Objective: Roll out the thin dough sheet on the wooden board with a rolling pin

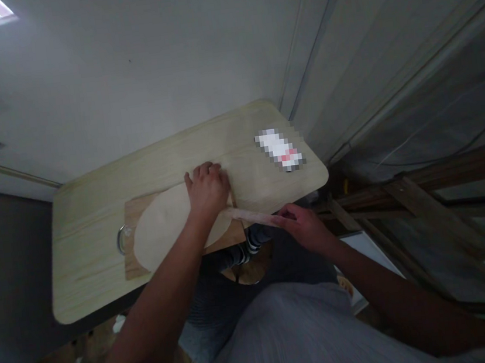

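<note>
A pale, flat oval sheet of dough (163,223) lies on a wooden cutting board (132,265) that has a metal ring handle (121,240) at its left end. My left hand (208,188) rests palm down over the right part of the sheet, its fingers spread and slightly bent toward the far edge of the board. At the board's right end, my right hand (303,227) is closed around one end of a slim, pale rolling pin (253,215). The pin's other end reaches the dough beside my left wrist, where part of it may be hidden.
The board sits on a light wood-grain table (84,224) with rounded corners, set against a white wall (146,87). A phone (280,149), its screen pixelated, lies at the table's right. Wooden framework (422,206) stands to the right. My legs are under the table's near edge.
</note>
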`<action>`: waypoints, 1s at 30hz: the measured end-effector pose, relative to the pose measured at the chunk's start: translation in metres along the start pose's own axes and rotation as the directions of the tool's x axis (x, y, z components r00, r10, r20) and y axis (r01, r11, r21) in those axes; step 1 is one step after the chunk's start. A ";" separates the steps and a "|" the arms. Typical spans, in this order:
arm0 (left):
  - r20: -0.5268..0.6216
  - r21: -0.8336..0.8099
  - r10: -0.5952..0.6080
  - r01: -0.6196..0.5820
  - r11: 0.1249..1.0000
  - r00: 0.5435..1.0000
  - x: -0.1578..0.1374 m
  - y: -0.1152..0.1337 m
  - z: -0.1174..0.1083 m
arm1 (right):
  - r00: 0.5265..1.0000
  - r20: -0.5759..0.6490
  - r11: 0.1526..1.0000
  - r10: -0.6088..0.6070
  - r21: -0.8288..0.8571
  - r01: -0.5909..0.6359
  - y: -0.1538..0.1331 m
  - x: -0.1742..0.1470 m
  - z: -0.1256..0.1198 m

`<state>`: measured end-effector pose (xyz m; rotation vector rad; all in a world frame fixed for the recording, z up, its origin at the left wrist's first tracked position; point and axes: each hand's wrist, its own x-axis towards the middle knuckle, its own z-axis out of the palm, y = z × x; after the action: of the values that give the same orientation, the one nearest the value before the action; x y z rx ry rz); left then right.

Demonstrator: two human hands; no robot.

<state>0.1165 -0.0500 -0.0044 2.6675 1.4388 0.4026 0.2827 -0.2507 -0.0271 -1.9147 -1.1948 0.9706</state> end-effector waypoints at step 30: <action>0.033 0.020 -0.015 0.014 1.000 0.999 0.019 0.004 0.002 | 0.994 -0.109 0.997 -0.030 -0.078 0.022 -0.002 0.011 0.000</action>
<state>0.1303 -0.0366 -0.0021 2.6643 1.4602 0.3426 0.2852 -0.2399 -0.0275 -1.9811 -1.2054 0.8050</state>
